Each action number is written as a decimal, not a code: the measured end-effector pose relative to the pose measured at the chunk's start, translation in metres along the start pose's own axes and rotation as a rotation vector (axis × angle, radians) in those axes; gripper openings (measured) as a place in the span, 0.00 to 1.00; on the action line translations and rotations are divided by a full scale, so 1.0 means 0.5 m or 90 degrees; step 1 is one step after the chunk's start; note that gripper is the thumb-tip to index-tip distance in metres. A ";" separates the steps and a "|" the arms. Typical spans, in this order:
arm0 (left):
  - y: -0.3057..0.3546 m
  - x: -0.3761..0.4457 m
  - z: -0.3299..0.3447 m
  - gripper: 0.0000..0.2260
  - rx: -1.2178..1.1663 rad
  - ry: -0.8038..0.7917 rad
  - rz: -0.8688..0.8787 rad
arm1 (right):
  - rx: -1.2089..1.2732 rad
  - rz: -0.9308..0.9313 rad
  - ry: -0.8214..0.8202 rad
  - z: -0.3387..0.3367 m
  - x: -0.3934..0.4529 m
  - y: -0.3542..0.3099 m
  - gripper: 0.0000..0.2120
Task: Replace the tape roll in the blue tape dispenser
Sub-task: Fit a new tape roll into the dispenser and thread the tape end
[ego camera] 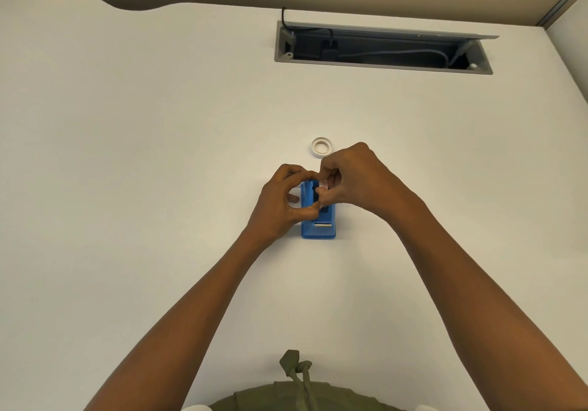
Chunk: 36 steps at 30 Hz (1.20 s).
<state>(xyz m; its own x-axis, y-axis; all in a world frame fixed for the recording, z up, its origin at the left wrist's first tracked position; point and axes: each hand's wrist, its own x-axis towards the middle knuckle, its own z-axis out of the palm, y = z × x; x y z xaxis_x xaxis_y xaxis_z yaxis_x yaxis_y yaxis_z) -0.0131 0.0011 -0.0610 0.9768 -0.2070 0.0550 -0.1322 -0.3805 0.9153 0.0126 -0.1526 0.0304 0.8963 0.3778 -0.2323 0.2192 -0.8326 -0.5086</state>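
The small blue plastic tape dispenser [318,229] sits upright on the white desk, with its metal cutter end facing the camera and its far half hidden behind fingers. Just past it there's a whitish ring-shaped tape roll [321,147] lying flat on the desk, not touching the dispenser.
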 end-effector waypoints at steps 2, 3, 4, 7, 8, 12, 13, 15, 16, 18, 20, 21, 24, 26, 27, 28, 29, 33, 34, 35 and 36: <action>0.000 -0.001 0.000 0.21 0.002 0.001 0.002 | 0.006 -0.004 0.012 0.002 0.004 0.002 0.05; 0.000 -0.001 0.000 0.21 0.003 0.002 0.004 | 0.010 -0.008 0.021 0.003 0.007 0.005 0.02; 0.000 -0.001 0.000 0.21 0.004 0.003 0.005 | 0.014 -0.017 0.031 0.004 0.008 0.008 0.00; -0.001 -0.001 -0.001 0.21 0.006 0.004 0.002 | 0.078 -0.015 0.046 0.002 0.008 0.027 0.03; -0.002 0.000 -0.002 0.21 0.009 0.001 0.001 | 0.120 -0.004 0.053 0.002 0.005 0.036 0.03; 0.002 0.000 -0.003 0.21 0.005 -0.006 -0.005 | 0.218 0.008 0.118 0.016 -0.019 0.070 0.05; 0.004 -0.001 -0.003 0.21 0.001 -0.006 -0.005 | 0.215 -0.001 0.132 0.022 -0.025 0.073 0.06; 0.008 -0.002 -0.004 0.19 -0.004 -0.008 -0.002 | 0.173 -0.026 0.153 0.033 -0.032 0.072 0.10; 0.009 -0.002 -0.004 0.19 -0.004 -0.010 0.000 | 0.144 -0.039 0.165 0.038 -0.034 0.069 0.11; 0.011 -0.003 -0.005 0.19 -0.006 -0.015 -0.001 | 0.086 -0.068 0.189 0.044 -0.035 0.063 0.11; 0.013 -0.003 -0.005 0.19 -0.008 -0.016 -0.004 | 0.050 -0.086 0.205 0.048 -0.034 0.057 0.09; 0.014 -0.003 -0.006 0.19 -0.006 -0.017 -0.004 | 0.045 -0.090 0.207 0.048 -0.033 0.055 0.08; 0.015 -0.003 -0.007 0.19 -0.002 -0.017 -0.002 | 0.049 -0.094 0.204 0.049 -0.030 0.051 0.07; 0.016 -0.003 -0.007 0.18 -0.004 -0.017 -0.001 | 0.057 -0.097 0.209 0.047 -0.029 0.049 0.06; 0.017 -0.002 -0.007 0.18 -0.007 -0.017 -0.001 | 0.062 -0.099 0.213 0.045 -0.029 0.048 0.06; 0.017 -0.002 -0.007 0.18 -0.010 -0.016 -0.001 | 0.064 -0.103 0.217 0.044 -0.029 0.047 0.05; 0.016 -0.002 -0.007 0.18 -0.012 -0.014 -0.001 | 0.063 -0.107 0.220 0.044 -0.030 0.046 0.04; 0.012 0.000 -0.006 0.19 -0.010 -0.016 0.000 | 0.045 -0.119 0.225 0.046 -0.036 0.041 0.04; 0.011 0.000 -0.006 0.19 -0.010 -0.017 -0.001 | 0.040 -0.120 0.222 0.044 -0.038 0.042 0.04; 0.011 0.001 -0.006 0.19 -0.010 -0.017 -0.001 | 0.028 -0.124 0.217 0.042 -0.040 0.042 0.04; 0.011 0.001 -0.007 0.19 -0.011 -0.016 0.000 | 0.004 -0.134 0.212 0.040 -0.042 0.042 0.05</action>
<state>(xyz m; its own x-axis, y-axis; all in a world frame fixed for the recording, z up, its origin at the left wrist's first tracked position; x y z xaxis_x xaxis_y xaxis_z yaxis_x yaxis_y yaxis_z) -0.0129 0.0019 -0.0547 0.9723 -0.2296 0.0449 -0.1289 -0.3656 0.9218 -0.0096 -0.1700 0.0080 0.9082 0.3873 0.1585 0.4101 -0.7483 -0.5214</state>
